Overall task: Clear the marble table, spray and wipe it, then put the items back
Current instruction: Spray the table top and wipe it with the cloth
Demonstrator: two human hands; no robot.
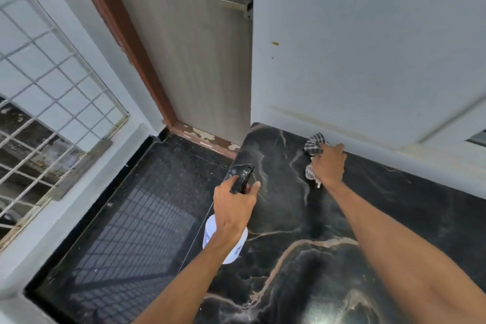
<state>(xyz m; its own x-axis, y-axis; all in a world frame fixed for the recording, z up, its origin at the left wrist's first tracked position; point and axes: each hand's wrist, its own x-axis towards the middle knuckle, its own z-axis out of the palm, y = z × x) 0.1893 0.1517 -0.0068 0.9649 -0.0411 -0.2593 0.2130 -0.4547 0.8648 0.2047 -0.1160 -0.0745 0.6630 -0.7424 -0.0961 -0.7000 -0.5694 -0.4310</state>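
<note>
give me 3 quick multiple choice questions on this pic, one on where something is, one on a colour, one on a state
1. Where is the cloth?
A. in a bucket
B. on the table by the wall
C. on a chair

2. What colour is the body of the bottle?
A. white
B. green
C. red

3. What is the left hand doing?
A. lying flat
B. hanging empty
C. gripping the bottle

Answers:
1 B: the right hand holds it on the marble at the far edge, next to the wall.
2 A: the body below the black spray head is white.
3 C: its fingers curl round the spray head.
</note>
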